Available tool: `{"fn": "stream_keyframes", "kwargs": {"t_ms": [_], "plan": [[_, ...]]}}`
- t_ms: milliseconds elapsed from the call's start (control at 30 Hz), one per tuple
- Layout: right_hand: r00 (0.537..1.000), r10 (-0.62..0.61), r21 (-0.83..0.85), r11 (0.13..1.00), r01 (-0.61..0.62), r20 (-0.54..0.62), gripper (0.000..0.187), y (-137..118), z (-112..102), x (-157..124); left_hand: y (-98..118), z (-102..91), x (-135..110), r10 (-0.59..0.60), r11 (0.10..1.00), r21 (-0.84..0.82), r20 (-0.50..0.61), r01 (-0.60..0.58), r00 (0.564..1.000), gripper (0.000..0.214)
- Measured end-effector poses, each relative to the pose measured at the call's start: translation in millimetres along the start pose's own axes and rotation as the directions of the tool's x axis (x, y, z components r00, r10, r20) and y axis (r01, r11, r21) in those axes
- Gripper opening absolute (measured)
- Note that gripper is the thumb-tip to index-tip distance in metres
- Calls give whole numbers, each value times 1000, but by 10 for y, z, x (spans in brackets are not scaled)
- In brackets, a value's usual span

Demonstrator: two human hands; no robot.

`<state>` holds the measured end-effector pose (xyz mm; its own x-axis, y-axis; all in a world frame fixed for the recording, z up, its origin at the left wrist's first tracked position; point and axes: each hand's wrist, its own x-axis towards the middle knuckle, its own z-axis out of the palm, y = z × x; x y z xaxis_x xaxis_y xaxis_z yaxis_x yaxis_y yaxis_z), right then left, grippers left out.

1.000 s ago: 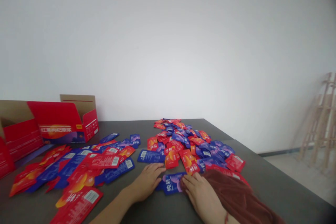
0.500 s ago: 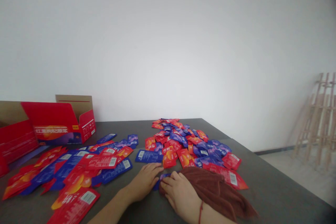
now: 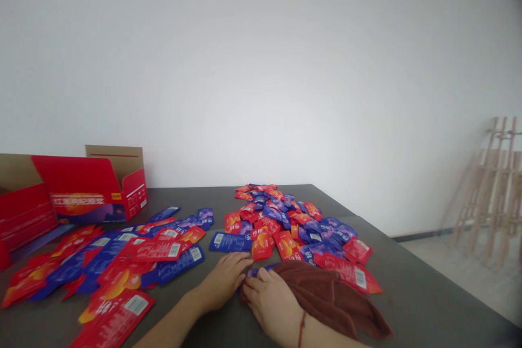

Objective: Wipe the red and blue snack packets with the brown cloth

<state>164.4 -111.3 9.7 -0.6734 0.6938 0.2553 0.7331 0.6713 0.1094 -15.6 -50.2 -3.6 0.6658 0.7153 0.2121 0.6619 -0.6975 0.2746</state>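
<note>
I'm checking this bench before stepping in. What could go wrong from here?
The brown towel lies over the near edge of the pile of red and blue sachets, so dragging it might pull sachets along. The right hand covers most of a blue sachet right beside the left hand, so that sachet could get creased or slip out.

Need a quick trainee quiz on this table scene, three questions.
1. True or false: the red thread bracelet is on the left wrist.
2. Which is nearest the brown terry towel? A: left hand; B: right hand; C: red-printed cardboard carton.
3. Fill in: the flat glossy sachets come in red and ____.

Key: 1 false; 2 B; 3 blue.
</note>
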Motion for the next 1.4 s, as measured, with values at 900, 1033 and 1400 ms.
{"fn": "stream_keyframes", "kwargs": {"t_ms": [900,1033,1400], "plan": [[954,293,104,953,-285,-65,19,368,-40,-25,13,-27,-3,-2,1000,-26,-20,1,1000,46],[913,406,43,913,-405,-39,23,539,23,-180,7,-18,-8,-11,999,-34,-31,10,999,46],[968,229,92,971,-220,-104,17,273,40,-92,0,21,7,-3,1000,-14,-66,2,998,46]]}}
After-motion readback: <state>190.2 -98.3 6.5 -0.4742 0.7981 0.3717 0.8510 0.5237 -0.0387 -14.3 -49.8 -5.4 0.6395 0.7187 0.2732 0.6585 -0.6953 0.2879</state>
